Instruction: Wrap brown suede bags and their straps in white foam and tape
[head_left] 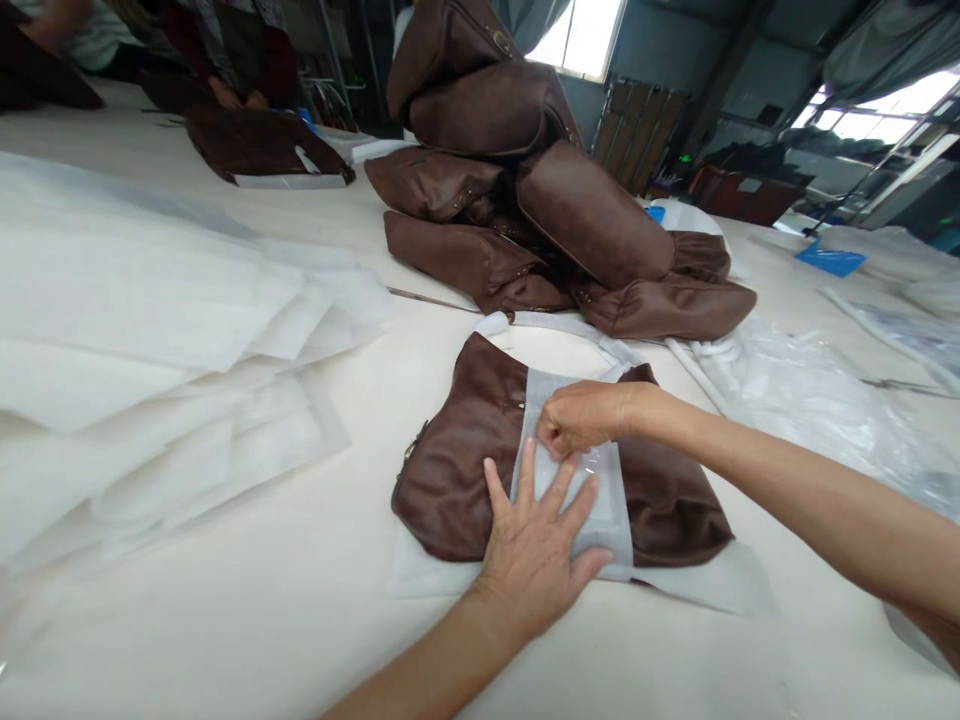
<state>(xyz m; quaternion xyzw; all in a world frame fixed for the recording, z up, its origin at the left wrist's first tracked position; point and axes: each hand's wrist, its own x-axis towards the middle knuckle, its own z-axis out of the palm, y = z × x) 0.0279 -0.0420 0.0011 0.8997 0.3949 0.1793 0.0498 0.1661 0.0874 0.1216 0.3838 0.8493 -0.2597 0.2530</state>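
A dark brown leather bag [465, 470] lies flat on the white table [300, 620], with a white sheet under its lower edge. A white wrap strip [611, 500] runs across the bag's middle, and its strap [555, 322], covered in white, curves behind it. My left hand [532, 550] lies on the strip with fingers spread, holding nothing. Just above those fingertips my right hand [581, 418] rests on the strip, its fingers curled in; what they hold, if anything, is hidden. A small clear piece shows beside it.
Brown bags [600, 210] are piled behind. White sheets [150, 300] spread over the left side. Clear plastic bags [817, 400] lie at the right, a blue item [831, 258] beyond. At the upper left, a person's hands [240, 98] are at another brown bag [262, 145].
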